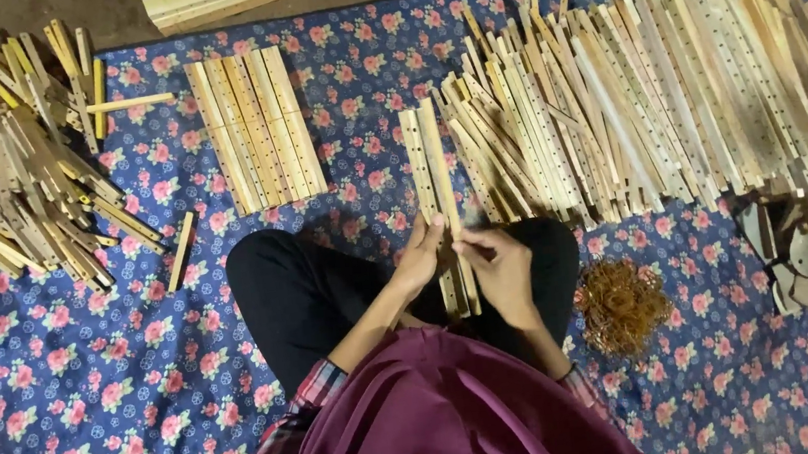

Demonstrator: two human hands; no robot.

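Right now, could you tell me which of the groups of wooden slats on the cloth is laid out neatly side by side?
The small row of slats left of centre: they lie flat, parallel and touching, whereas the left pile and right pile are loose heaps.

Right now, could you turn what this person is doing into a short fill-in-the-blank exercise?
1. Both hands, left hand and right hand, hold long wooden ____.
2. The floral cloth is mostly ____.
3. The rubber bands lie by the person's ____ knee.

Missing words: slats; blue; right
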